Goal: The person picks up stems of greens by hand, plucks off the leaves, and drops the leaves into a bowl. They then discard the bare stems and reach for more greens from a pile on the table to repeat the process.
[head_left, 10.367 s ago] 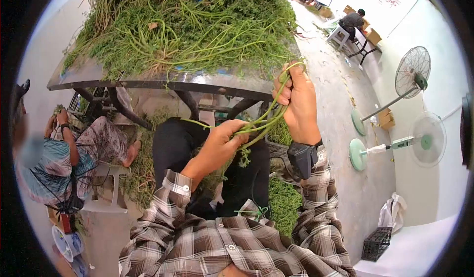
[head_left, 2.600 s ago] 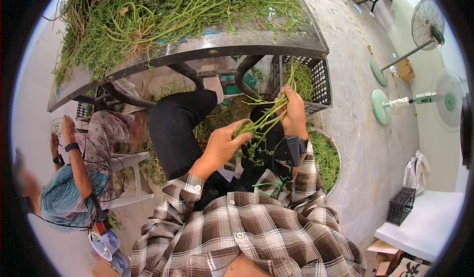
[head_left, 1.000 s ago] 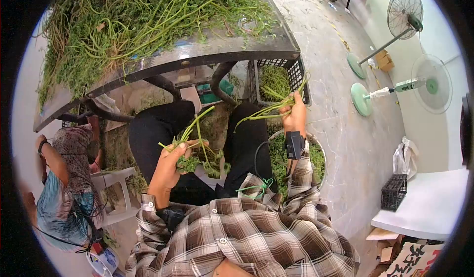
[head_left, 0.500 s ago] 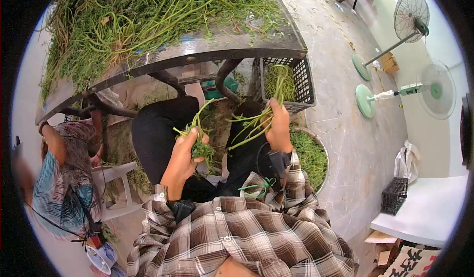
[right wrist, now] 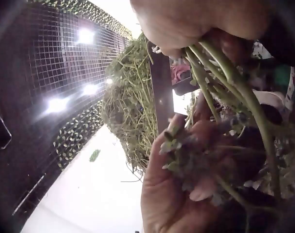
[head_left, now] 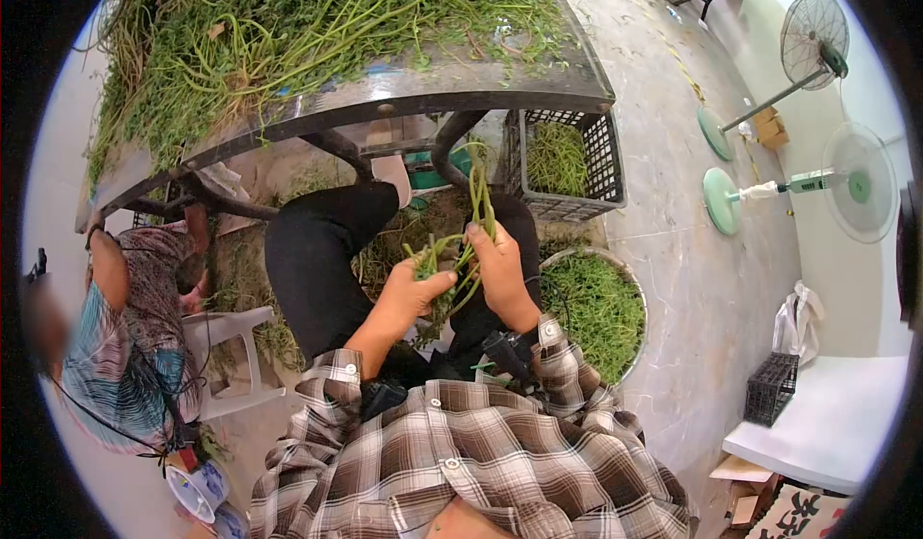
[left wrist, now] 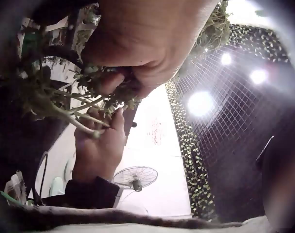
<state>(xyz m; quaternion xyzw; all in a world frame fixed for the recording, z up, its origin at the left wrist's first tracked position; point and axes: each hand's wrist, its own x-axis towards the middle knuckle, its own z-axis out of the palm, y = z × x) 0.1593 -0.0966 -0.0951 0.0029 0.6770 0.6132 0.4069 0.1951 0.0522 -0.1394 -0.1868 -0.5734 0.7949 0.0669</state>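
Over the lap in the head view, my left hand (head_left: 409, 294) grips a small bunch of leafy sprigs (head_left: 437, 300). My right hand (head_left: 502, 272) is close beside it and pinches several long green stems (head_left: 478, 188), which stick up past its fingers. In the right wrist view the stems (right wrist: 252, 104) hang from under the right hand (right wrist: 201, 22), and small round leaves (right wrist: 174, 155) show at the left hand's fingers. The left wrist view has the left hand (left wrist: 147, 36) over leaves and pale stems (left wrist: 60, 114). Between the hands the two bunches overlap.
A heap of greens (head_left: 327, 29) covers much of the dark table (head_left: 385, 109) ahead. Right of the knees stand a black crate (head_left: 615, 169) holding stems and a round basin (head_left: 642, 308) of leafy greens. Another person (head_left: 130, 337) sits left; two fans (head_left: 859, 188) stand right.
The hands, apart over the knees a second ago, have come together over the lap. The right hand has moved left with its stems, away from the crate; the left has moved right with its sprigs.
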